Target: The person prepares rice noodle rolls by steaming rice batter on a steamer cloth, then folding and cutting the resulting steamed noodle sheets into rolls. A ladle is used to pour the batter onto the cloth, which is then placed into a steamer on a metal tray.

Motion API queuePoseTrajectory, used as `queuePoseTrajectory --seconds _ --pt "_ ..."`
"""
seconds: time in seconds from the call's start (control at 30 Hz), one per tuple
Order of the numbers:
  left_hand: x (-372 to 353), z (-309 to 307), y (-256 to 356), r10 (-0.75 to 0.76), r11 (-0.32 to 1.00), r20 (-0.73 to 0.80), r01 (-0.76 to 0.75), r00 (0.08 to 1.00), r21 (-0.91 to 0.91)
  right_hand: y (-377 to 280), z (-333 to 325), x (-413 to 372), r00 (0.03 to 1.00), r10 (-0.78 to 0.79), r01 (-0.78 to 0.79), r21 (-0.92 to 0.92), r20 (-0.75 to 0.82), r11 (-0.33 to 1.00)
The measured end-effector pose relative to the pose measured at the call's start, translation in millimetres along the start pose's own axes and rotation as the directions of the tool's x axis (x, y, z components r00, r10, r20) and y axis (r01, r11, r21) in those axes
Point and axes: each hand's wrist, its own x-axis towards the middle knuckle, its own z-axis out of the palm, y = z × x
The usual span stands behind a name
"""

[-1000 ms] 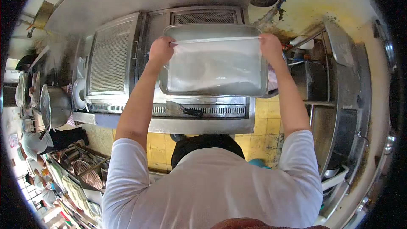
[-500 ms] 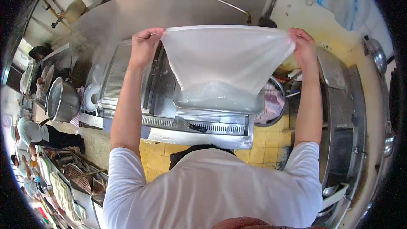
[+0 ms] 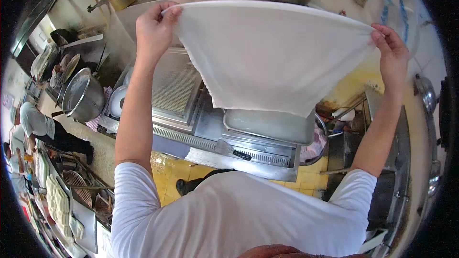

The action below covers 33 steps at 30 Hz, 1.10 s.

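A white cloth (image 3: 272,52) is stretched wide between my hands, its top edge nearly straight and its lower part hanging free. My left hand (image 3: 155,31) pinches the upper left corner. The upper right corner is gripped by my right hand (image 3: 389,50). Beneath the hanging hem, a shallow metal tray (image 3: 267,124) lies on the steel counter, partly covered from view by the cloth. Left of the tray is a perforated metal sheet (image 3: 176,83).
A black-handled tool (image 3: 242,155) rests near the counter's front edge. Raw meat (image 3: 313,145) fills a round vessel at right. A large metal pot (image 3: 85,96) stands at left. A person in a white shirt (image 3: 38,124) bends farther off, beside a work surface.
Both hands have risen and spread farther apart, lifting the cloth up. Its lower edge, earlier down in the tray, now hangs above it. The view has shifted left.
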Motion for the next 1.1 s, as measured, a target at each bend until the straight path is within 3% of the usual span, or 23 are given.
queuePoseTrajectory --seconds 0.07,0.1,0.17,0.23,0.3,0.37,0.4,0.53,0.6,0.63,0.7,0.8,0.9,1.03,1.1 --pt "7 -32 -9 -0.01 0.999 -0.039 0.008 0.999 -0.053 -24 18 2 0.999 -0.04 0.038 -0.077 -0.023 0.996" --pt "10 -51 -16 -0.016 0.994 -0.066 0.009 0.998 -0.105 -34 29 3 0.998 -0.06 0.06 -0.018 -0.029 0.998" --pt "18 -92 -34 0.006 0.999 -0.09 -0.009 0.996 -0.034 -61 55 4 0.996 -0.082 0.083 0.043 -0.028 0.996" --pt "23 -132 -44 0.005 0.967 -0.097 -0.029 0.995 -0.253 -93 86 0 0.998 -0.034 0.035 0.011 -0.058 0.999" --pt "32 -179 -69 -0.015 0.972 -0.066 -0.001 0.998 -0.235 -119 122 -3 0.998 -0.009 0.01 0.027 -0.062 1.0" --pt "45 -223 -105 0.077 0.985 -0.079 -0.088 0.994 -0.146 -145 159 -5 0.998 0.022 -0.02 0.036 -0.059 0.999" --pt "42 -243 -83 -0.043 0.968 -0.028 0.035 0.999 -0.248 -154 178 -7 0.997 0.043 -0.038 0.083 -0.057 0.996" --pt "58 -313 -125 -0.06 0.959 -0.038 0.047 0.997 -0.28 -198 248 -10 0.995 0.099 -0.101 0.133 0.022 0.986" --pt "65 -341 -151 0.093 0.981 -0.093 -0.107 0.991 -0.16 -223 280 -17 0.994 0.107 -0.108 0.067 0.023 0.992" --pt "67 -354 -158 0.089 0.981 -0.089 -0.102 0.992 -0.165 -240 296 -23 0.994 0.107 -0.107 0.003 0.022 0.994" --pt "70 -377 -170 -0.069 0.99 -0.082 0.058 0.994 -0.129 -265 321 -32 0.989 0.137 -0.138 0.02 0.053 0.99" --pt "71 -402 -184 -0.12 0.98 -0.066 0.107 0.991 -0.166 -286 348 -44 0.994 0.102 -0.103 0.046 0.032 0.994" --pt "68 -416 -198 -0.191 0.968 -0.075 0.176 0.979 -0.178 -310 365 -52 0.981 0.177 -0.186 0.115 0.078 0.976" --pt "56 -424 -225 -0.186 0.965 -0.069 0.169 0.98 -0.2 -312 376 -68 0.974 0.191 -0.202 0.091 0.122 0.975" --pt "47 -428 -240 -0.116 0.993 -0.083 0.115 0.99 -0.015 -309 378 -77 0.972 0.192 -0.205 0.088 0.137 0.975"
